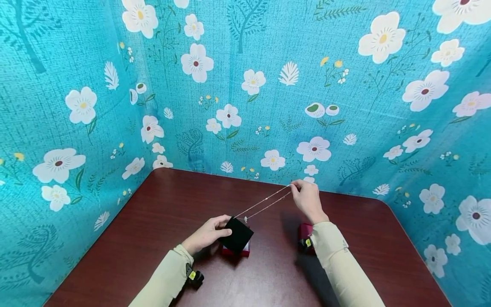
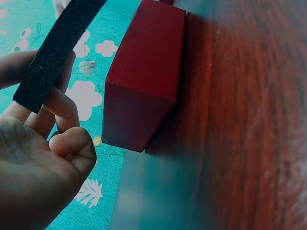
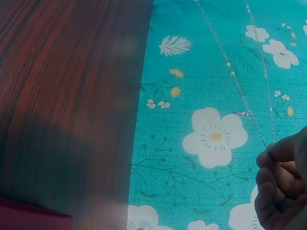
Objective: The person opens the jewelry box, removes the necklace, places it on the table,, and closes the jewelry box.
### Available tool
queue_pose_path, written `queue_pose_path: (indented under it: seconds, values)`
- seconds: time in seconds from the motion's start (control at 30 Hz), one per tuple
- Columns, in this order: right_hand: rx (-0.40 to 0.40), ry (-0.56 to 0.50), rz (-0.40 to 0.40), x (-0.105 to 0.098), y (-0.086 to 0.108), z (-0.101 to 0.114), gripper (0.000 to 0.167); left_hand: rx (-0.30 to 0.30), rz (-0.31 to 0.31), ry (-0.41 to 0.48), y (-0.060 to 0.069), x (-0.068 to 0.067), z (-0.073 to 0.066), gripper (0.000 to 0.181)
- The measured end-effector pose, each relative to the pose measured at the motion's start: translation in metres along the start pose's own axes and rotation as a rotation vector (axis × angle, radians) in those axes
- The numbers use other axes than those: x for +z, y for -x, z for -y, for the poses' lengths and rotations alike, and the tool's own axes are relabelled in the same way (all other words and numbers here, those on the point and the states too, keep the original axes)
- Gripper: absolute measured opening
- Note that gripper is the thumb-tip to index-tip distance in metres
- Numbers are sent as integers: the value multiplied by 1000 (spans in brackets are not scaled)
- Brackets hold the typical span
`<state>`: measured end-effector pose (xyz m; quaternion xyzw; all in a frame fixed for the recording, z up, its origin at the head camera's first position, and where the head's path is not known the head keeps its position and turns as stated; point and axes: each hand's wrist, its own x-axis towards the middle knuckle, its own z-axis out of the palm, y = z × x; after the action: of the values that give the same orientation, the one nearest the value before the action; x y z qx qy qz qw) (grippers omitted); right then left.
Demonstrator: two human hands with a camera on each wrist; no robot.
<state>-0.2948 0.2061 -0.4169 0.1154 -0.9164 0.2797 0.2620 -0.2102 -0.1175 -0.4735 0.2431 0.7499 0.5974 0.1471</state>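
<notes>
My left hand (image 1: 207,233) grips a square black foam pad (image 1: 239,236) between thumb and fingers, tilted above a red box (image 1: 246,250). In the left wrist view, the edge of the pad (image 2: 53,52) sits between the fingers, beside the box (image 2: 144,52). My right hand (image 1: 308,199) pinches the far end of a thin necklace (image 1: 266,199) and stretches its two strands up and to the right. A small pendant (image 1: 245,219) hangs by the pad's upper edge. The clasp part of the chain (image 3: 247,114) shows near the right fingertips; how the chain meets the pad is hidden.
Another red box part (image 1: 304,230) rests on the dark wooden table (image 1: 172,204), partly behind the right forearm. Blue flowered cloth (image 1: 230,85) hangs around the table's back and sides. A strapped black camera sits on each wrist.
</notes>
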Motion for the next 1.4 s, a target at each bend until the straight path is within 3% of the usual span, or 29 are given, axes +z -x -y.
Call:
queue_pose_path:
  seconds: [0.4,0.67,0.8,1.07,1.27,1.4]
  values:
    - [53,13,23,-1,-1,-11,18,-30,-4,27,-4,-2,15,37]
    - [61,24,0,-2,-2,-17,19,-14,-4,-2,6,-2,-11,35]
    - [74,34,-11,-2,0,-24,18,-19,-9,-8,7,-2,-14,34]
    - [45,49,28,1,8,-27,16,-24,-14,11,-4,-5,22,33]
    - [-47,77,99,11,20,-21,11,-21,-15,43,-5,-6,23,33]
    - [-91,84,134,16,27,-15,8,-41,-58,-15,-6,-5,22,34]
